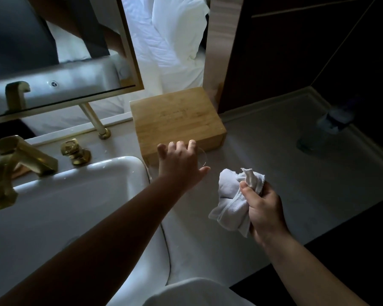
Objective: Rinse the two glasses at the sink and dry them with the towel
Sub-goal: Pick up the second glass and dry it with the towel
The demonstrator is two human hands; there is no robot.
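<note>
**Glass under your left hand, towel bunched in your right**

Glass (202,159) sits on the tabletop (274,173) between the sink (128,171) and the wooden box (177,122), and your left hand (179,160) is spread over its top, fingers arched down around the rim. Only a thin curved edge of the glass shows past your knuckles, so you cannot tell from here whether the fingers actually grip it or merely cap it. A hold from above makes sense: it keeps your palm off the walls and lets you set the glass down or lift it straight up beside the box.

Your right hand (263,208) is closed tight on the towel (232,204), wadded into a ball just right of the glass and clear of the wet basin. Held that way, it stays dry and ready to push inside.

The second glass is not visible. The brass tap (24,157) shows no running water, so rinsing looks finished for this glass; drying or parking it is probably the step in hand.
</note>
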